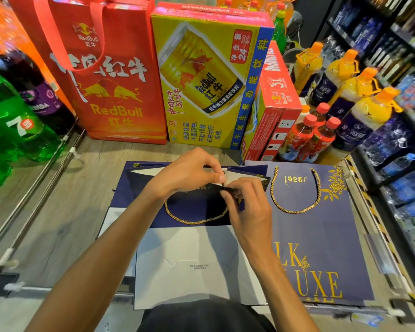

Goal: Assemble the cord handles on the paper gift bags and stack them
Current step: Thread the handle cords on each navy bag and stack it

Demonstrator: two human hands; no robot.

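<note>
From my remote seat I watch both hands meet over the navy-blue paper gift bag [139, 190], which lies flat on the grey wood-grain shelf board [82, 200], its white folded bottom toward the person; the left hand [189, 174] pinches the bag's upper rim between thumb and forefinger; the right hand [248, 209] pinches the same rim just beside it, fingers curled tight; I cannot tell whether a cord tip sits between them; a twisted gold cord handle [192, 221] loops below the rim across the bag's face; just to the right lies a second navy bag with gold lettering [321, 248], its own gold cord loop [297, 210] on top; behind stand a red paper Red Bull bag [115, 97] and a yellow cardboard drinks carton [201, 87].
</note>
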